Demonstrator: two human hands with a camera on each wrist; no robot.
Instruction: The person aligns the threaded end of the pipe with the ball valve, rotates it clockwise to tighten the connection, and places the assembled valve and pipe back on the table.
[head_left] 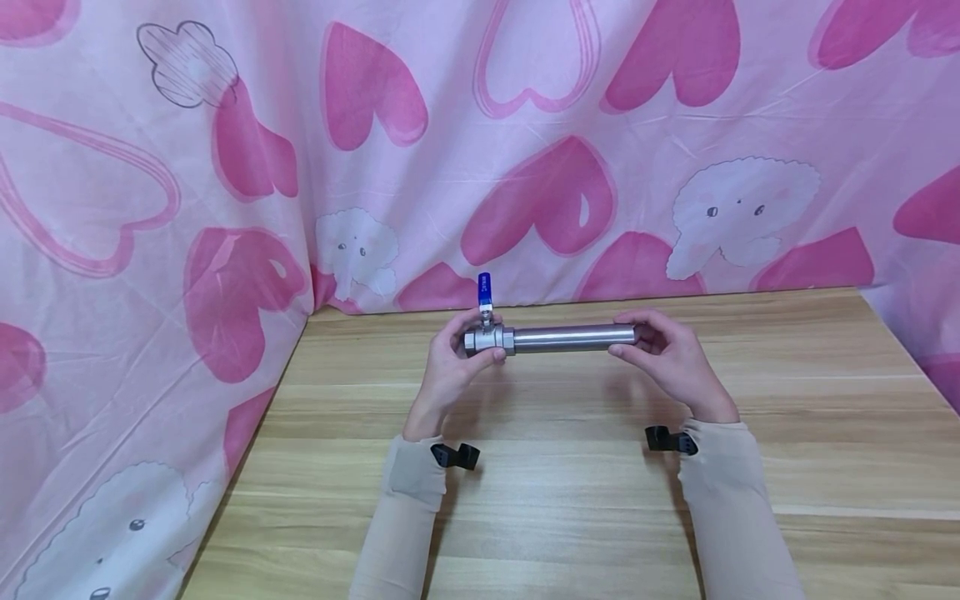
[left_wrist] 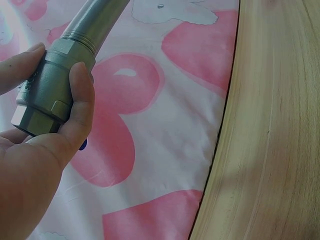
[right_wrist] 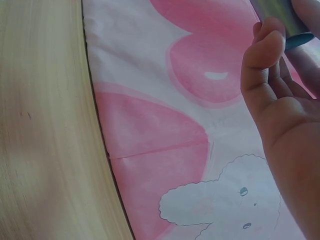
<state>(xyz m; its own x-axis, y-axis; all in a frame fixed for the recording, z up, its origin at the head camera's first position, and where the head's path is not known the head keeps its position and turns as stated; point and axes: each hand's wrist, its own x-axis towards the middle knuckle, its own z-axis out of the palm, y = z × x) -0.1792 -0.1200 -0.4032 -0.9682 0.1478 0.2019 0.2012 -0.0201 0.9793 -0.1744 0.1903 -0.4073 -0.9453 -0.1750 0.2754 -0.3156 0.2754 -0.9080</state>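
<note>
A metal ball valve [head_left: 489, 337] with a blue lever handle [head_left: 484, 290] is joined to a straight steel pipe [head_left: 573, 337]. Both are held level above the table. My left hand [head_left: 450, 365] grips the valve body at the left end, thumb on the near side; the handle points up and away. In the left wrist view, fingers and thumb wrap the valve body [left_wrist: 52, 85], and the pipe runs off the top edge. My right hand [head_left: 678, 358] pinches the pipe's free right end between thumb and fingers. Only that end of the pipe [right_wrist: 282, 20] shows in the right wrist view.
The wooden table [head_left: 555, 508] spreads below both hands. A pink curtain [head_left: 442, 167] with hearts and cartoon faces hangs along its back and left edges. Black brackets sit on the left wrist [head_left: 456, 456] and right wrist [head_left: 670, 440].
</note>
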